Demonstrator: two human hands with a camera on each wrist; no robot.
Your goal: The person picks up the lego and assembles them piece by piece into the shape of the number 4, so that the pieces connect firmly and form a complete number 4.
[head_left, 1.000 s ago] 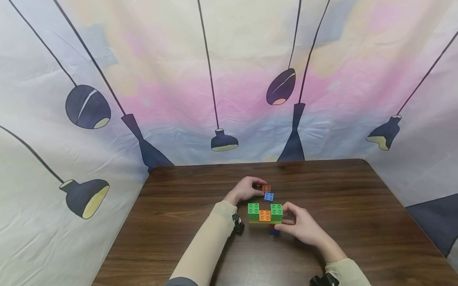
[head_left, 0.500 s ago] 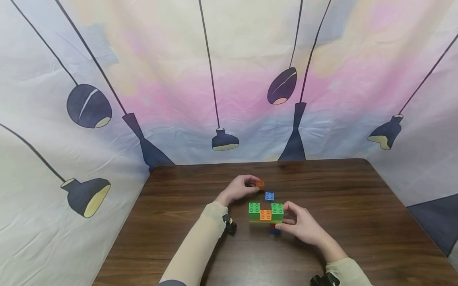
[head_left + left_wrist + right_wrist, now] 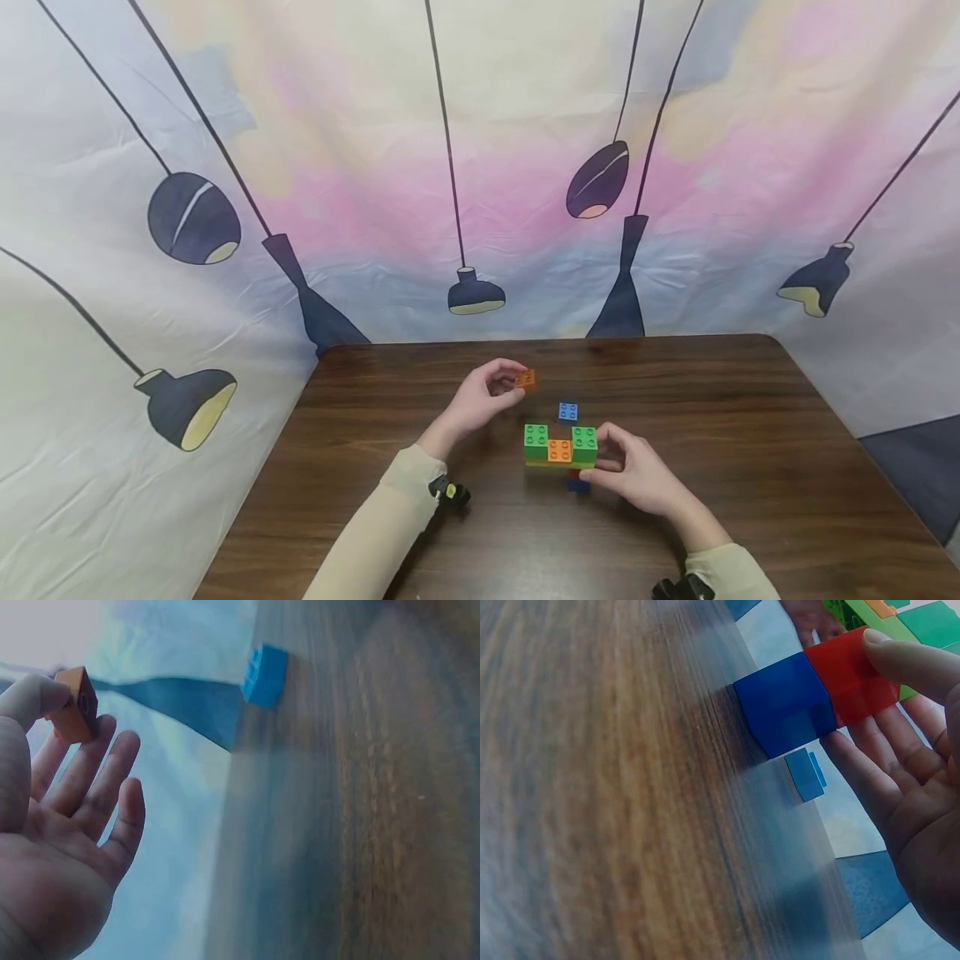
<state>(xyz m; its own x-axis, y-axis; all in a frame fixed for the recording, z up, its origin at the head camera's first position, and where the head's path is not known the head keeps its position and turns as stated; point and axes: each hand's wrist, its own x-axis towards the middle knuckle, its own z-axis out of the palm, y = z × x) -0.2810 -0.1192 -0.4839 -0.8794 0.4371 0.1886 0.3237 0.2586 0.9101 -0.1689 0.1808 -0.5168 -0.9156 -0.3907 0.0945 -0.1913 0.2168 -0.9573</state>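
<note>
My left hand [image 3: 480, 400] pinches an orange-brown toy brick [image 3: 76, 706] between thumb and fingertips, above the far part of the table. My right hand [image 3: 637, 472] grips a stack of toy bricks [image 3: 847, 679] from its right side. At the bottom of that stack is a dark blue brick [image 3: 784, 705], with a red brick [image 3: 851, 671] on it. A lime green piece spans the top, bearing two green bricks and a lighter orange brick [image 3: 559, 451] between them. Behind the stack, a light blue brick [image 3: 568, 412] stands alone on the table.
The dark wooden table [image 3: 420, 542] runs back to a hanging cloth [image 3: 375, 200] printed with lamps. Black wrist cameras [image 3: 450, 492] are strapped to both forearms.
My left hand has taken the orange-brown brick away from beside the light blue brick, up and to the left. My right hand keeps its grip on the stack, nearly still.
</note>
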